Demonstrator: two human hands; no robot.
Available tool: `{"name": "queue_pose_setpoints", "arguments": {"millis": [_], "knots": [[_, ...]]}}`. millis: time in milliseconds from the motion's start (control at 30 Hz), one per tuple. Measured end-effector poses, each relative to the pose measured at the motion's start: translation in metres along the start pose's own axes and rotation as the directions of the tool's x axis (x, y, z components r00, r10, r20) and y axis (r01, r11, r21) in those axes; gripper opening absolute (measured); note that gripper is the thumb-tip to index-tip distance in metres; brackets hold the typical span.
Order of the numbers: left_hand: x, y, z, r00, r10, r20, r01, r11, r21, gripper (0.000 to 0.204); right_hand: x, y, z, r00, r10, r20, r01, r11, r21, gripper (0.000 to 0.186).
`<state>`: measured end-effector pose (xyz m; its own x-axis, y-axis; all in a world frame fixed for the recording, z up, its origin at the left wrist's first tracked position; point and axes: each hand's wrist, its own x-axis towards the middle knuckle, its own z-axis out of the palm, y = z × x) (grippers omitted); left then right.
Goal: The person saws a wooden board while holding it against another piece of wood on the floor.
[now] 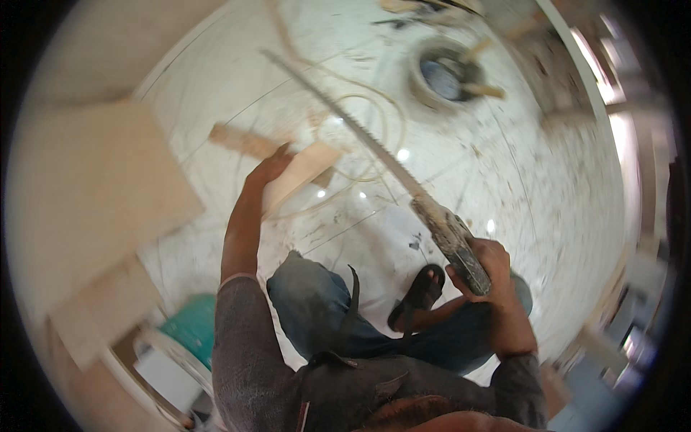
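Note:
My right hand is wrapped round the worn, dirt-stained handle of a handsaw. Its long toothed blade slants up and to the left over the floor, apart from the wood. At the left, my left hand grips the edge of a short, pale wooden board; the thumb side is partly hidden and a little blurred. Under or just behind that board lies a browner strip of wood, sticking out to the left past my fingers.
A bucket with wooden handles in it stands at the far right. Thin tubing loops across the dusty tiled floor. Large pale sheets lie at the left, near a green bucket. My sandalled foot is below the saw.

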<state>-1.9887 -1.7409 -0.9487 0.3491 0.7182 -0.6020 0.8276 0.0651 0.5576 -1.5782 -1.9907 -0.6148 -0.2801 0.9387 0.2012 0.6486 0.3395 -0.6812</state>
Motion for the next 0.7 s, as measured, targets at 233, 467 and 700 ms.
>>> {"name": "queue_pose_setpoints", "arguments": {"millis": [233,467,700], "knots": [[-0.037,0.02,-0.005,0.986,0.068,-0.155,-0.098,0.977,-0.192,0.067,-0.058,-0.038,-0.035,0.976,0.167,-0.14,-0.187,0.972,-0.142,0.031],[-0.101,0.062,-0.05,0.946,0.065,-0.316,-0.246,0.779,-0.577,0.064,-0.141,-0.097,-0.09,0.76,0.427,-0.49,-0.605,0.74,-0.295,0.033],[-0.182,0.128,-0.064,0.889,0.049,-0.455,-0.322,0.774,-0.546,0.071,-0.213,-0.053,-0.103,0.602,0.461,-0.652,-0.312,0.888,0.339,0.03]]}}
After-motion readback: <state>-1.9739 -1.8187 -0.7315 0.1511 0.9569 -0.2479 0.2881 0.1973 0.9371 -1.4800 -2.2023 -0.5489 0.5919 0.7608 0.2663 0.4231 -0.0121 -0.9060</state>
